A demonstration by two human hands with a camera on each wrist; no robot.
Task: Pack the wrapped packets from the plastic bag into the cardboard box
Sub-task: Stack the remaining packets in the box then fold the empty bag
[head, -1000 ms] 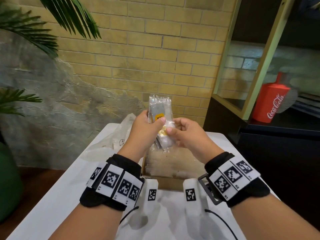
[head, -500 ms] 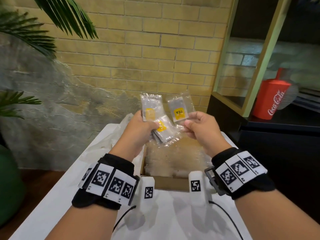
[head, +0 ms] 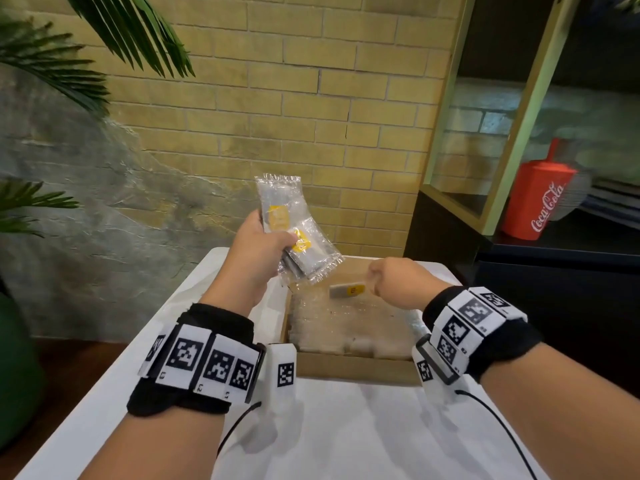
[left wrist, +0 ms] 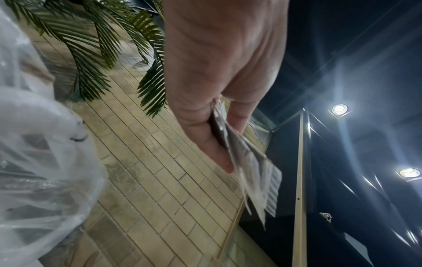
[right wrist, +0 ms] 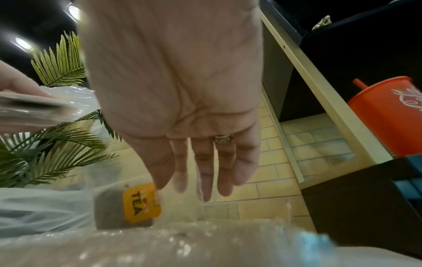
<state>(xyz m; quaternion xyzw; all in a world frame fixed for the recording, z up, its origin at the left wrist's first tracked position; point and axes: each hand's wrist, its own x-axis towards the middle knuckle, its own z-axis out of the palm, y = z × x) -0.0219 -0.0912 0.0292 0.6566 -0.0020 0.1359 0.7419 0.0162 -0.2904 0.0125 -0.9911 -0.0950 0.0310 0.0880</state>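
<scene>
My left hand (head: 263, 244) grips a fanned stack of clear wrapped tea packets (head: 284, 216) with yellow labels, raised above the back left corner of the cardboard box (head: 356, 367). The left wrist view shows the stack (left wrist: 251, 162) pinched between thumb and fingers (left wrist: 205, 144). My right hand (head: 391, 282) hovers over the box, its fingers (right wrist: 203, 166) straight and pointing down. One packet with a yellow TEA label (right wrist: 128, 206) lies just below and left of them, above the bubble wrap lining (head: 346, 327). Whether the fingertips touch its wrapper I cannot tell. The plastic bag (right wrist: 34, 207) lies left of the box.
The box stands on a white table (head: 346, 427) against a brick wall. A dark cabinet (head: 450, 237) with a red Coca-Cola cup (head: 540, 192) stands to the right. Palm leaves (head: 52, 64) hang at the left.
The hands have parted. My right hand took one packet from the stack, lowered it over the box and straightened its fingers. The left hand stays raised with the remaining packets.
</scene>
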